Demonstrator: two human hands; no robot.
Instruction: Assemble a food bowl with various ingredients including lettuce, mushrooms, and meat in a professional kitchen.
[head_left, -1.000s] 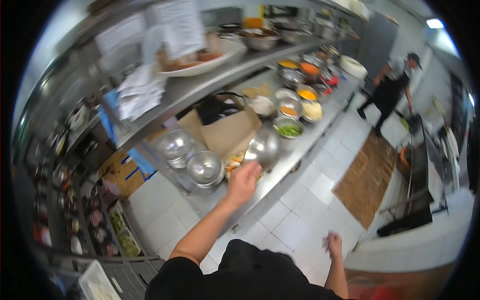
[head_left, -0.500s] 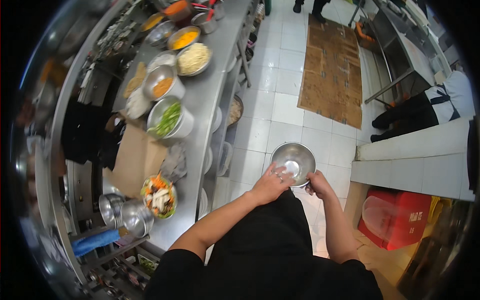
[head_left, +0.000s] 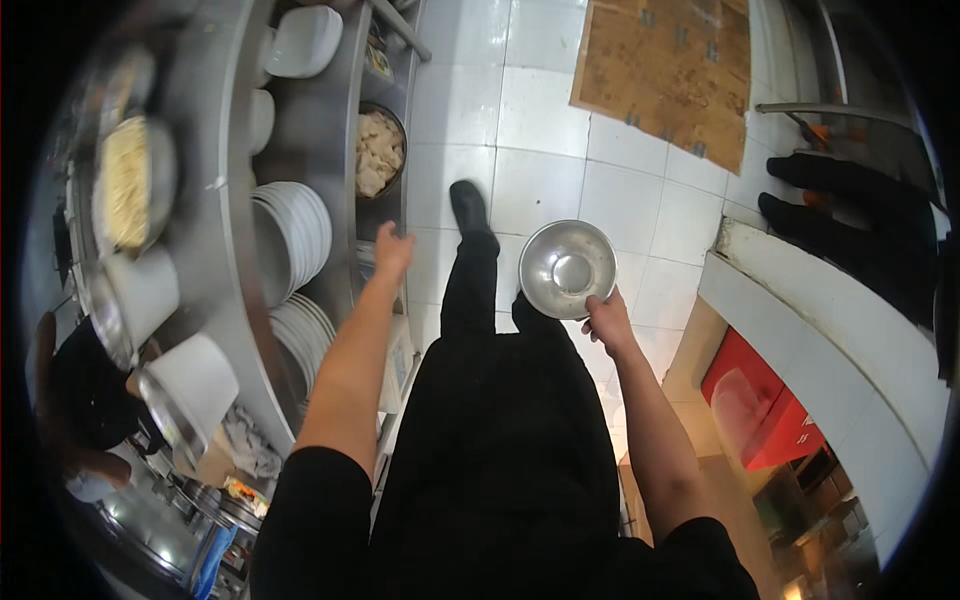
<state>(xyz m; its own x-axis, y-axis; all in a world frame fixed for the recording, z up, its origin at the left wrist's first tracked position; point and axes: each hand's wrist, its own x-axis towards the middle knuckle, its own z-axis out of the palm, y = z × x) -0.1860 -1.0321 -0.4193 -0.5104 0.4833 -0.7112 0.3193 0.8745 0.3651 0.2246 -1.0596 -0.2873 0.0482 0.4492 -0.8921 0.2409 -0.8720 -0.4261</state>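
A steel mixing bowl [head_left: 571,272] with nothing in it hangs over the floor in front of me, and my right hand [head_left: 608,322] grips its near right rim. My left hand [head_left: 393,250] reaches out beside the lower shelf of the counter, fingers apart, holding nothing. Just beyond that hand, on the shelf, stands a dark round pot filled with pale chunks of food [head_left: 377,158]. Stacks of white plates [head_left: 312,232] stand on a shelf to the left of my left forearm.
On the counter are a bowl of pale noodles [head_left: 127,185] and white tubs [head_left: 195,385]. Brown board [head_left: 670,70] covers part of the white tiled floor. At right a low tiled wall [head_left: 800,360] stands near a red cooler box [head_left: 755,400]. Another person's dark-trousered legs [head_left: 850,220] show beyond it.
My left hand has come away from the bowl and moved left toward the shelf. The view has tipped downward, showing the shelves. My right hand still holds the bowl.
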